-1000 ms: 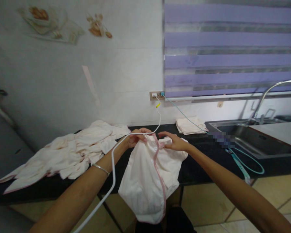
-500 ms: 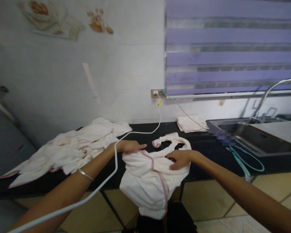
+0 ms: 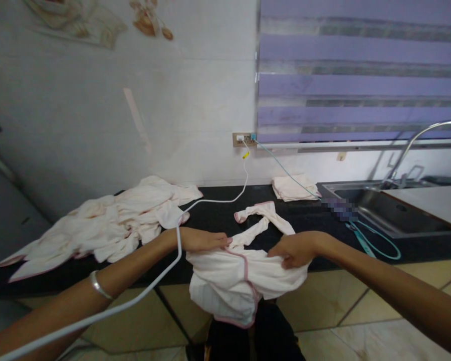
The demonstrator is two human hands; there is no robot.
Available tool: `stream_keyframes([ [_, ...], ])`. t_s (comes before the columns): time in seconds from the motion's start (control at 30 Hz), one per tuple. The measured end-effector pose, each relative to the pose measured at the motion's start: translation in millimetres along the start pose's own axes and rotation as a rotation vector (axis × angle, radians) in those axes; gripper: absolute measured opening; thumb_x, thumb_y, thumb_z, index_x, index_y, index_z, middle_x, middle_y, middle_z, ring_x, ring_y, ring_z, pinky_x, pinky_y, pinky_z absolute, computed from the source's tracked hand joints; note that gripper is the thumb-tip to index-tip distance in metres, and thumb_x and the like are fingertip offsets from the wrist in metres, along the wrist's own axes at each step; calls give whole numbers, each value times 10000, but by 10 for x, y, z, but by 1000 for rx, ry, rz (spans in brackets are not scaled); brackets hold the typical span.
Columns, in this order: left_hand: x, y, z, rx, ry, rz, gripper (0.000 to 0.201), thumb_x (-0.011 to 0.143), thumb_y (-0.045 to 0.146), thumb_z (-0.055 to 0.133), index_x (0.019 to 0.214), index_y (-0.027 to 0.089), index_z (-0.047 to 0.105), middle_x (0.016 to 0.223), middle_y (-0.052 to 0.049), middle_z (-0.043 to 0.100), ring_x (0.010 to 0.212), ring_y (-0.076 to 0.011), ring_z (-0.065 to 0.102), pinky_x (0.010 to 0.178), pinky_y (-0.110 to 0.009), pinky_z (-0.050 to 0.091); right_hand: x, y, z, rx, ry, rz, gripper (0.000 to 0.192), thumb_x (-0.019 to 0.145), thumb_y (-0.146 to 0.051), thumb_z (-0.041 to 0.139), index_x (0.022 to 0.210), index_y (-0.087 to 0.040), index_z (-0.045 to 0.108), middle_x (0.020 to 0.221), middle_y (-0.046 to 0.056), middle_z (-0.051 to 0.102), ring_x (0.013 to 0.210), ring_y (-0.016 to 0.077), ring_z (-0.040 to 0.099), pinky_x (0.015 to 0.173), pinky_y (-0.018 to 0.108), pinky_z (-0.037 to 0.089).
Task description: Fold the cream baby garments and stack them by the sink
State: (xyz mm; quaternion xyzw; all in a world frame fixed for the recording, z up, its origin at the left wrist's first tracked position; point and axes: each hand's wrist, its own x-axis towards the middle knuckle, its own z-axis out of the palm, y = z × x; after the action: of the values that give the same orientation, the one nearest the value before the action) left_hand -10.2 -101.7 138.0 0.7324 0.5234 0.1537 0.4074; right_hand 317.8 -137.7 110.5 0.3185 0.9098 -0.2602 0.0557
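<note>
A cream long-sleeved shirt point(image 3: 225, 281) with pink piping hangs partly over the counter's front edge, bunched between my hands. With thumb and fingers pressed together, my left hand point(image 3: 205, 240) grips its upper left part. On the other side, my right hand point(image 3: 295, 249) is closed on the cloth, its fingertips partly lost in the folds. A narrow cream strip, which looks like a sleeve with a pink cuff, curls on the countertop beyond my hands. The lower part of the shirt droops in front of the cabinet.
A loose heap of cream garments point(image 3: 108, 215) covers the left counter point(image 3: 210, 218). One folded cream stack point(image 3: 293, 186) lies at the back. A white cable point(image 3: 179, 240) crosses over my left arm from the socket point(image 3: 244, 139). The sink point(image 3: 391, 213) is at right, beside a teal strap point(image 3: 383, 239).
My right hand has moved right and a little toward me, drawing the cloth wider. The hanging part has risen slightly, and the strip behind has stretched out. The view has shifted a little.
</note>
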Motion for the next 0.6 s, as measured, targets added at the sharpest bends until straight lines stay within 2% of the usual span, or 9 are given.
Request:
stream_keyframes([
  [0.07,-52,79,-8,88,-401,-4,386,559,549,883,692,213,744,682,-7,690,702,-229,629,624,-273,474,-28,-12,-48,-50,-70,-18,282,723,-114,618,961,-213,731,856,36,711,737,188,619,644,265,383],
  [0.1,-63,93,-23,142,-498,-7,373,582,543,870,666,205,737,630,-4,654,643,-209,591,568,-261,434,-45,-9,-78,-64,-73,-15,265,713,-97,601,926,-205,715,838,33,700,724,183,605,636,263,376],
  [0.13,-67,95,-43,190,-507,8,371,603,541,855,628,196,720,571,1,601,577,-183,536,520,-253,380,-65,-2,-112,-74,-57,-6,274,699,-81,588,917,-204,702,828,30,690,711,177,590,630,260,369],
  [0.2,-55,81,-91,222,-399,112,379,655,532,808,581,180,686,537,4,537,537,-147,466,505,-246,322,-116,14,-185,-100,23,22,304,685,-65,573,929,-208,686,823,25,674,695,166,564,624,257,350],
  [0.27,-30,70,-135,142,-226,260,349,675,508,774,627,172,695,629,-8,583,623,-154,514,575,-245,364,-170,26,-263,-131,153,58,306,700,-79,578,957,-213,677,809,25,659,676,159,538,620,259,325],
  [0.33,-2,66,-159,21,-106,338,329,656,484,769,730,168,714,753,-20,639,746,-182,568,671,-253,412,-214,28,-341,-157,306,78,280,715,-103,595,965,-208,666,789,26,647,663,155,516,622,264,303],
  [0.5,78,35,-148,-306,126,287,430,622,481,792,867,189,594,795,-3,614,765,-185,578,665,-250,424,-264,17,-518,-139,609,64,59,744,-156,568,779,-201,553,722,5,576,669,147,471,639,264,295],
  [0.6,132,53,-165,-277,204,297,511,619,506,813,959,206,578,828,8,622,769,-176,577,648,-231,409,-266,46,-573,-75,762,-53,47,755,-182,528,735,-205,492,818,31,588,785,171,506,725,275,351],
])
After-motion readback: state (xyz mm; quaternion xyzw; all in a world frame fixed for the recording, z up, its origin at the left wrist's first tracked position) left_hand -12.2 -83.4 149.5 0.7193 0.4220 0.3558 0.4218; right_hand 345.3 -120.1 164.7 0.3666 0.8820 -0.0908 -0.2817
